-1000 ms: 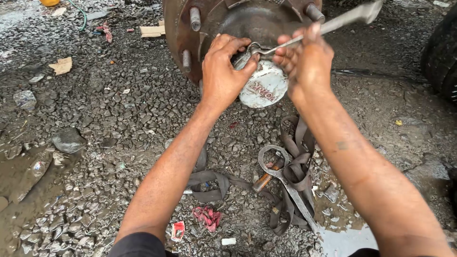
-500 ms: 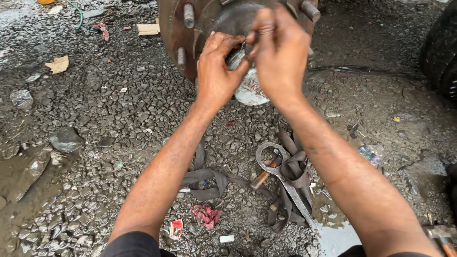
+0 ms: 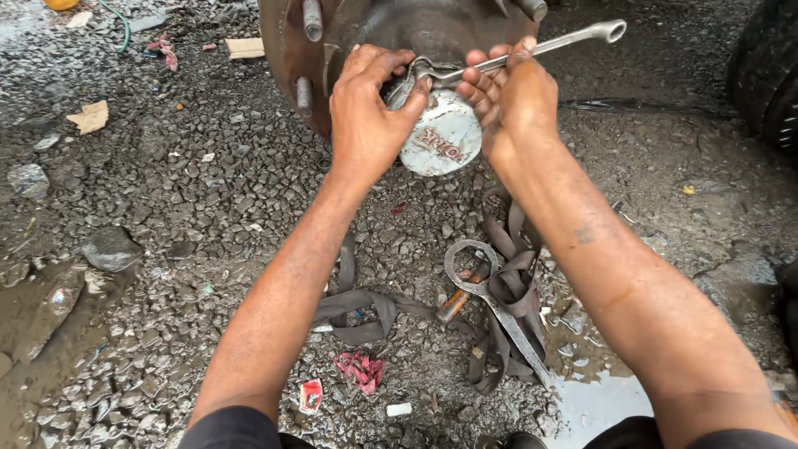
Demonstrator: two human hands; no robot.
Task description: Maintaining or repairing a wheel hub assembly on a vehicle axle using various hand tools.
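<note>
Wheel hub (image 3: 399, 33), rusty and studded, fills the top centre of the frame, lying on wet gravel (image 3: 166, 191); we kneel close so both arms reach it. At its middle sits the domed grey hub cap (image 3: 445, 137), facing us, which is where our work gathers. Our left hand (image 3: 366, 116) drapes over the cap's left edge, fingers curled and pressed together against it, seemingly to steady it. Our right hand (image 3: 511, 104) closes its fingers around a long metal spanner (image 3: 540, 48), whose far end juts toward the upper right while its near end meets the cap's top rim. Lower centre, a large ring wrench (image 3: 490, 295) rests among dark straps (image 3: 374, 308), within reach.
</note>
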